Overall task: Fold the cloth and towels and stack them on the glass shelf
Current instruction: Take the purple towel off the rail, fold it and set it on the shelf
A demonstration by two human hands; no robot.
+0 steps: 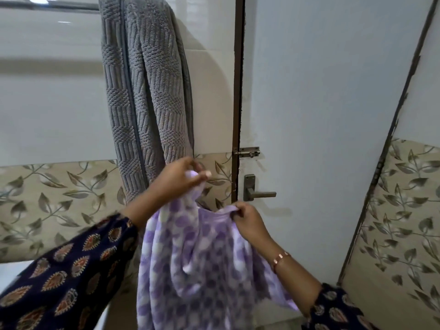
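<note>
A purple and white patterned cloth hangs in front of me, held up by both hands. My left hand pinches its top edge higher up, near the wall. My right hand grips another part of the top edge, lower and to the right. The cloth sags between the two hands and drops out of view at the bottom. A grey textured towel hangs in long folds from a metal rail at the top left, just behind my left hand. No glass shelf is in view.
A white door with a bolt latch and a lever handle stands right of the towel. Leaf-patterned tiles cover the lower walls. A second wall closes in at the right.
</note>
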